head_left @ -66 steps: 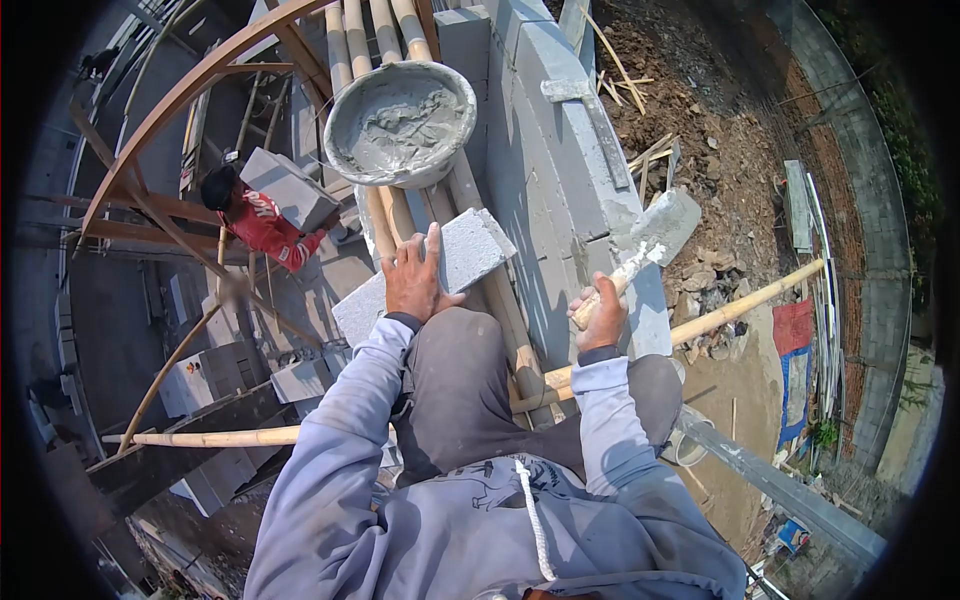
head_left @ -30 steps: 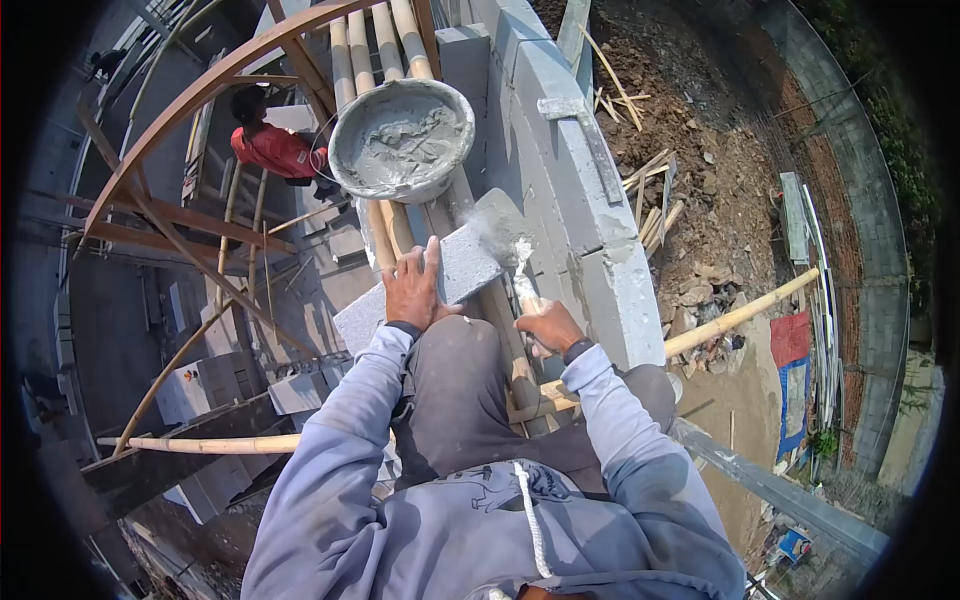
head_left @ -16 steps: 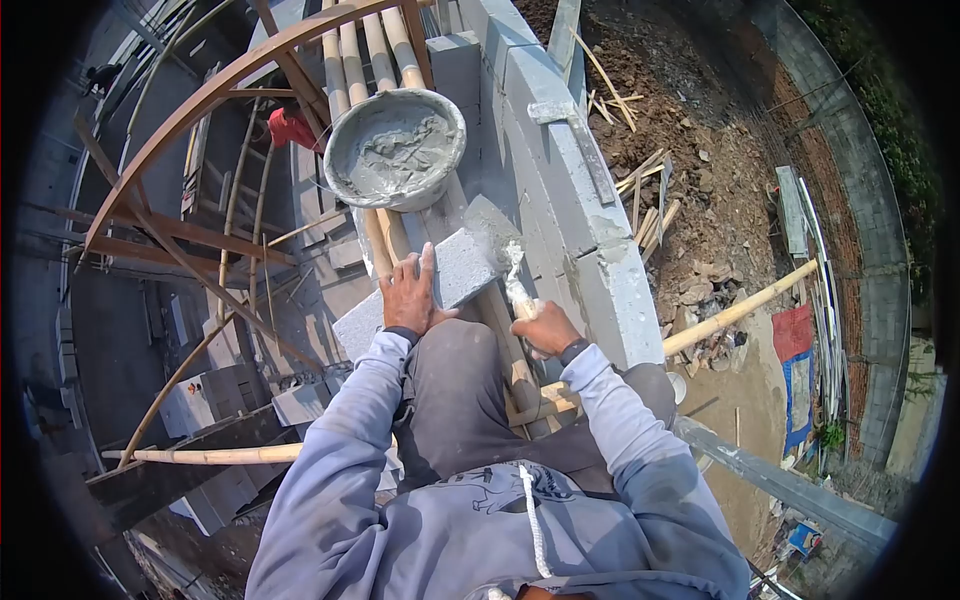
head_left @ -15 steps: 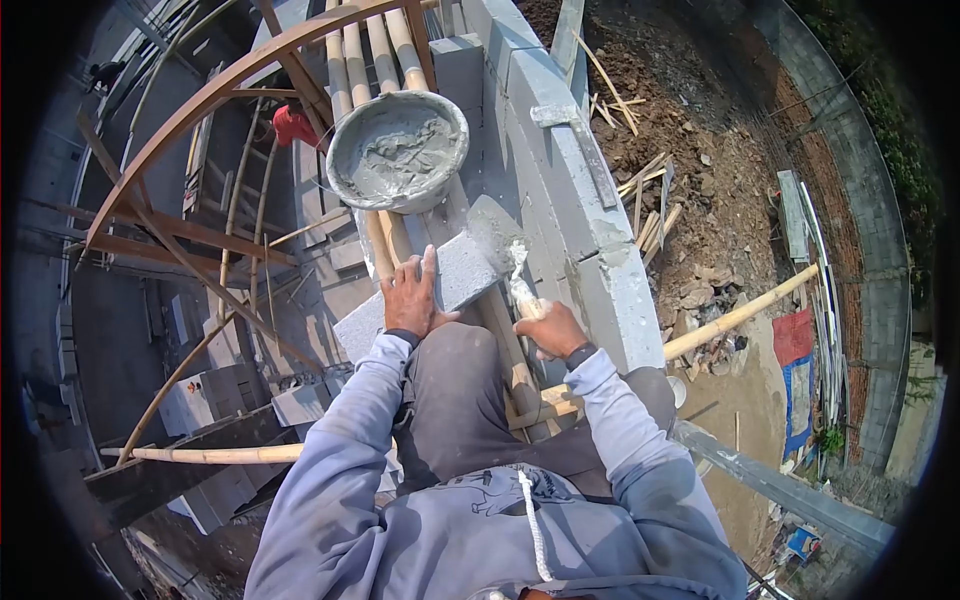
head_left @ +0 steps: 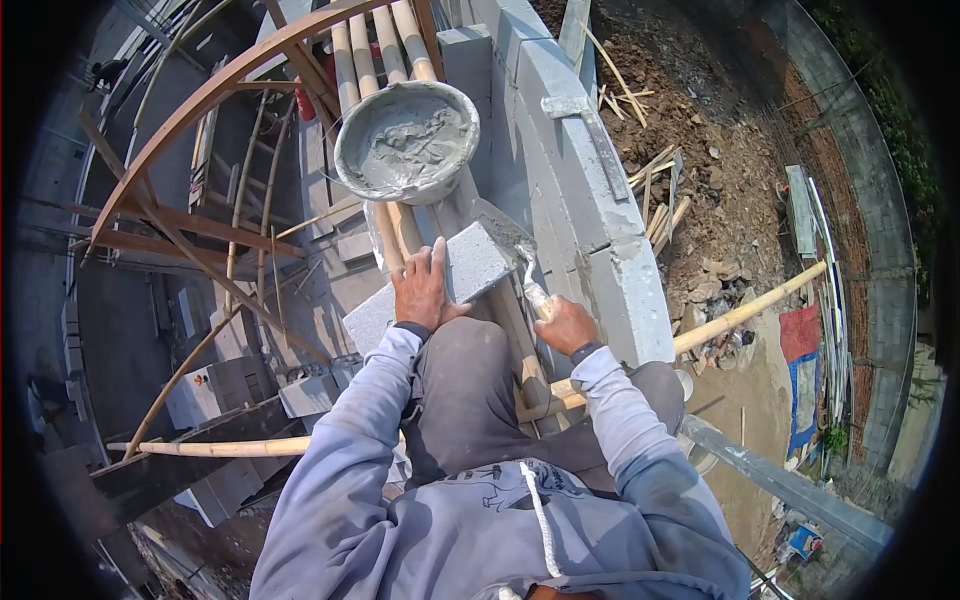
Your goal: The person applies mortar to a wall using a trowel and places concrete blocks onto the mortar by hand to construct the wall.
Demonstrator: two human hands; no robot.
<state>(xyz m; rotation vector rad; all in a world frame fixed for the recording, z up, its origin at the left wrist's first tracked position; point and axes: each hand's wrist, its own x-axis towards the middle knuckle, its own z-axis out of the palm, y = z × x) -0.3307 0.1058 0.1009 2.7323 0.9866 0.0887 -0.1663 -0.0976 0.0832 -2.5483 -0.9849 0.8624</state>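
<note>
A pale grey block [head_left: 474, 266] lies slanted across bamboo poles in front of my knee. My left hand [head_left: 424, 291] rests on it, fingers bent over its face and thumb at its near edge. My right hand [head_left: 566, 326] is closed round the handle of a mortar-smeared trowel [head_left: 505, 228]. The trowel's blade is against the block's upper right end, partly hidden behind it. Beyond the block stands a round bucket [head_left: 455, 178] of wet grey mortar.
A curved wall of grey blocks [head_left: 625, 295] runs along the right, with an L-shaped metal tool [head_left: 603, 150] on top. A brown curved frame [head_left: 190, 112] and bamboo poles are at the left. Rubble and soil [head_left: 700, 130] lie below, past the wall.
The whole view has shifted slightly. The trowel blade has moved from beside the block's end to partly behind it. A person's red sleeve near the bucket is now mostly hidden.
</note>
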